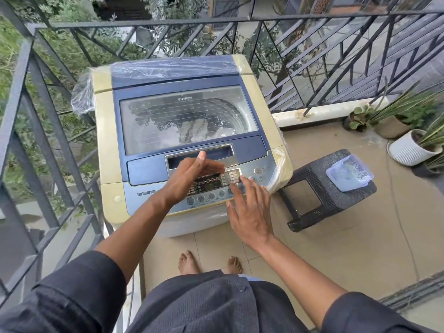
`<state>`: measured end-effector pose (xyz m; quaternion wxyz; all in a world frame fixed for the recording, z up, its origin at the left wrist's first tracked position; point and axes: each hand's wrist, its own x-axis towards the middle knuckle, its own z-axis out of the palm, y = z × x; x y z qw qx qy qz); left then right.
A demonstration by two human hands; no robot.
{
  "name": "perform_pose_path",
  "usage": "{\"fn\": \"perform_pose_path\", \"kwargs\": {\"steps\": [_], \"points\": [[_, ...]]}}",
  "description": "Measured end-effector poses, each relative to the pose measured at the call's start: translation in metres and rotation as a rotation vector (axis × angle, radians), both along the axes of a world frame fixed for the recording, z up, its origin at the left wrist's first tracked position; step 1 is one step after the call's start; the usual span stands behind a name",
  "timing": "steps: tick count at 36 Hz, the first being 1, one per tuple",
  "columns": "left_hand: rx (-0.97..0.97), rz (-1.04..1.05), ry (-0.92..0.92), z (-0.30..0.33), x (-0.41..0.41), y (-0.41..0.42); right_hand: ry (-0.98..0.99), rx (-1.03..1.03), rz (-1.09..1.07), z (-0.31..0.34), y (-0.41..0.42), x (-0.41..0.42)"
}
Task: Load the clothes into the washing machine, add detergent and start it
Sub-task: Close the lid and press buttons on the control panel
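Dark sleeves [79, 296] and two bare feet [209, 261] fill the bottom of the view, with the washing machine [115, 150] standing just beyond the feet on the tiled floor. Its glass lid [187, 118] is down, and through it pale clothes [194, 128] lie in the drum, so loading looks finished. Whether detergent has gone in cannot be told through the reflections on the glass.

Both hands are over the control panel [211, 186] at the near edge of the machine. The left hand [192, 176] hangs above the panel's display, fingers straight and together, holding nothing. The right hand [249, 205] is spread flat and empty at the panel's right end, its fingertips [245, 180] on or just above the buttons there.

The step in hand seems to be the start. The next move calls for one fingertip singled out and pressed squarely on the power or start button, both near the right hand.

Right of the machine, a dark stool [319, 188] carries a clear lidded container [349, 174], well apart from both hands.
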<state>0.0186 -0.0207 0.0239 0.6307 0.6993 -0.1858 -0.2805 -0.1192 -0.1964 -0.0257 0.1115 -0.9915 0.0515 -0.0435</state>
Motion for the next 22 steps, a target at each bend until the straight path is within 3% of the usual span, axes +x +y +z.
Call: {"fn": "perform_pose_path", "kwargs": {"steps": [11,22], "points": [[-0.050,0.094,0.074,-0.006,0.000,0.000,-0.049,0.004,0.163,0.003,0.019,0.001],[-0.059,0.137,0.112,-0.004,-0.002,0.000,0.022,0.014,0.259,0.007,0.034,-0.001]]}}
